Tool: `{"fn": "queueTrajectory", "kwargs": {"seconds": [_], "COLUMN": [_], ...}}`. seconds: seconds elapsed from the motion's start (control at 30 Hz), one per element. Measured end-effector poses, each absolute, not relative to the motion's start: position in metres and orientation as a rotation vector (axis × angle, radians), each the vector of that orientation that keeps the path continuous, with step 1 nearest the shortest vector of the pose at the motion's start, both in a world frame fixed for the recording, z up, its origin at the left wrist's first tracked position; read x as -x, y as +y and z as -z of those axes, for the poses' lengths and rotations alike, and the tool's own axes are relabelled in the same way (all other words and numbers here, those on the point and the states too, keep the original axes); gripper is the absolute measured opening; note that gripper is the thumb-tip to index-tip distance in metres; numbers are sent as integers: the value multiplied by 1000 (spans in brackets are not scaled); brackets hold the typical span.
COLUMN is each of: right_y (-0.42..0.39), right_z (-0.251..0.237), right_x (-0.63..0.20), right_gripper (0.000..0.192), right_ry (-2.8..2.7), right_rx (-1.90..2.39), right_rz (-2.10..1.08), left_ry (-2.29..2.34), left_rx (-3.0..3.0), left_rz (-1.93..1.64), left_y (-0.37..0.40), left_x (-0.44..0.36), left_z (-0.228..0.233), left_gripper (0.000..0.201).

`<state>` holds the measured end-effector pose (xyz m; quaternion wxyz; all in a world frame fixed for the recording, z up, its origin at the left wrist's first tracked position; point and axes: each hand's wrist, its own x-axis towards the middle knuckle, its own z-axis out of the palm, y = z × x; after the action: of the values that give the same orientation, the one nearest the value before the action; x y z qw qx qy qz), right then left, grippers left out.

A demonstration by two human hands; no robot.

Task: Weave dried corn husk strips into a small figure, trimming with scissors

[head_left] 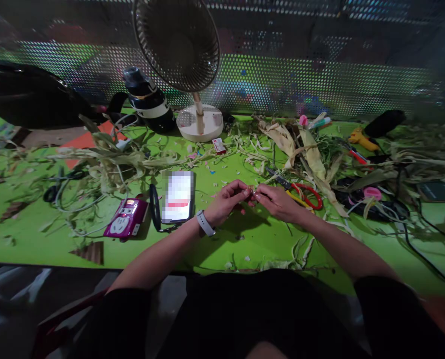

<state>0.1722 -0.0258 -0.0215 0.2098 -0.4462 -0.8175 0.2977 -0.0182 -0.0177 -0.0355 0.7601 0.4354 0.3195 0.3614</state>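
Observation:
My left hand (233, 198) and my right hand (273, 201) meet over the green table (222, 244), fingertips pinched close together. Between them is something small and dark reddish, too small to name. A pale band circles my left wrist. Just beyond my right hand lie red-handled scissors (312, 197) and a tool with yellow handles (297, 196). A lit phone (178, 197) leans to the left of my left hand, beside a black ring-shaped piece (154, 208).
Dried corn husks (282, 139) and shreds are strewn about. A fan (200, 122) and a black bottle (151, 107) stand at the back before a perforated metal panel (267, 65). At left is a purple power socket (127, 218) with a white cable; at right, a yellow glue gun (362, 139) and black cords.

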Motion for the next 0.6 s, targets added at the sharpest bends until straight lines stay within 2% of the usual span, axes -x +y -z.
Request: {"fn": "queueTrajectory", "kwargs": {"seconds": [0.17,0.43,0.6], "right_y": [-27,-28,-33], "right_z": [24,35,47], "right_x": [-172,-171,-165], "right_gripper": [24,38,37], "right_ry": [-2331,-2444,-2377], "right_rx": [1222,1137,1149], "right_rz": [-754,-473,-344], "left_ry": [767,722,783], "left_rx": [-973,-1111,-1081], "left_rz": [-804,-588,-542], "left_y": [-19,-19,-17], "left_x": [17,18,18], "left_z": [35,34,32], "left_gripper": [31,29,23]}}
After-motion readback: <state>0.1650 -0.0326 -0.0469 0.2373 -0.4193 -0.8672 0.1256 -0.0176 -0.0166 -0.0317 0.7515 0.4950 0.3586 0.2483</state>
